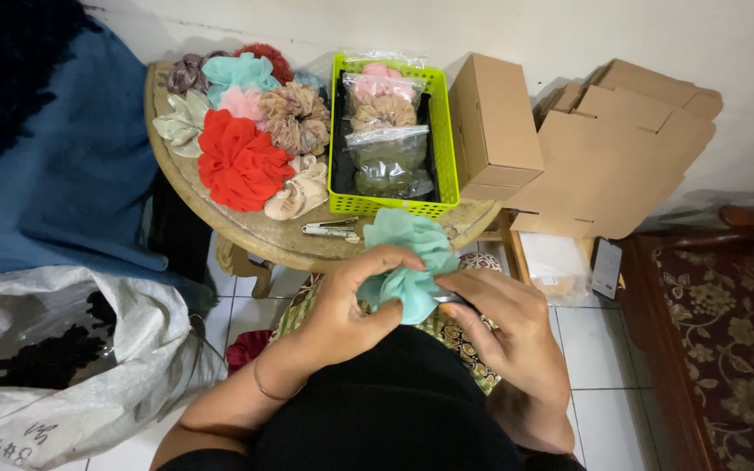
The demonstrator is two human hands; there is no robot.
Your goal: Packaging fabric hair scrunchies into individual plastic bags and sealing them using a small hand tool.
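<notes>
A plain white wall (517,26) runs behind a small round wooden surface (290,240) on carved legs. White floor tiles (586,340) lie beneath, meeting a dark red floral rug (735,323) on the right. A blue cloth (71,174) hangs at left. The light is soft and even.

Round wooden table (246,234) standing on white tiled floor (586,340); green basket (441,144) sitting on table's right part; pile of fabric scrunchies (242,131) lying left of basket; small metal clipper (332,229) lying just in front of basket; closed cardboard box (495,122) resting right of basket.
</notes>
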